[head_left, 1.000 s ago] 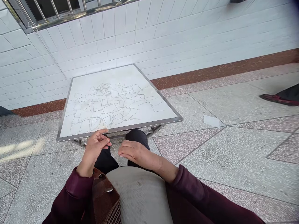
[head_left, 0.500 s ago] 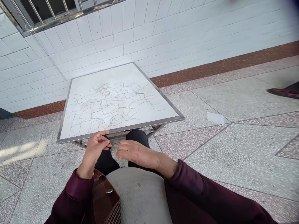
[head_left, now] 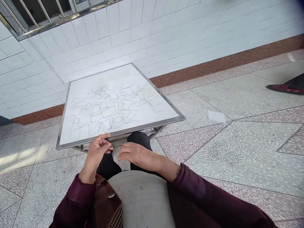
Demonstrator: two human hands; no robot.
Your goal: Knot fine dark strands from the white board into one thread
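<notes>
In front of me a low white-topped table (head_left: 142, 120) with a metal rim carries many thin, kinked dark strands (head_left: 104, 107), loosely spread and bunched at the far left. Near its front edge, my left hand (head_left: 98, 150) pinches a fine light strand (head_left: 113, 150) between thumb and forefinger. The strand's short end points down toward my right hand (head_left: 137, 156). That hand is closed, back up, a little to the right and apart from the left. Its fingertips are mostly hidden, so whatever they hold does not show.
A white tiled wall (head_left: 190, 34) stands behind the table, with a barred window (head_left: 40, 12) at upper left. On the speckled floor (head_left: 249, 152) lies a white paper piece (head_left: 216, 116). Another person's dark red shoe (head_left: 285, 89) is at right. A brown bag (head_left: 108, 202) hangs at my lap.
The view has shifted slightly, so the table and floor sit a little further left. Both hands keep nearly the same pose, the left still pinching the strand.
</notes>
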